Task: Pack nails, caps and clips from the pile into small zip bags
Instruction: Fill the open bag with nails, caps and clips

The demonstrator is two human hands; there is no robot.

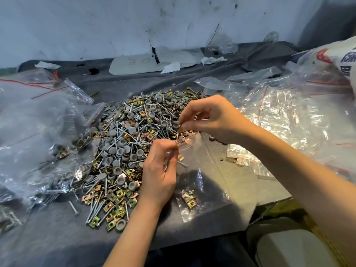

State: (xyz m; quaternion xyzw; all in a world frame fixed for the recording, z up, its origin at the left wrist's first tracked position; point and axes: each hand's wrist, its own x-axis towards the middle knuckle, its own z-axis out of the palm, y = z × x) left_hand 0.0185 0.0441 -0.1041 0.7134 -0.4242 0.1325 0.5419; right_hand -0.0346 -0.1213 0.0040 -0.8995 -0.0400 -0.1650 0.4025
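Observation:
A big pile (127, 143) of silver nails, grey caps and brass-coloured clips lies on the grey cloth in the middle of the view. My left hand (159, 170) pinches the mouth of a small clear zip bag (189, 157) at the pile's right edge; a nail shows inside the bag. My right hand (210, 117) hovers just above the bag's mouth and pinches a small brass clip (180, 130) between thumb and fingers. A filled small bag (189, 199) with clips lies on the cloth below my hands.
Large clear bags (44, 132) with packed hardware lie heaped at the left. More clear bags (289, 116) and a stack of small zip bags (244, 155) lie at the right. A white printed sack (339, 58) stands at far right. The table's front edge (212, 236) runs below.

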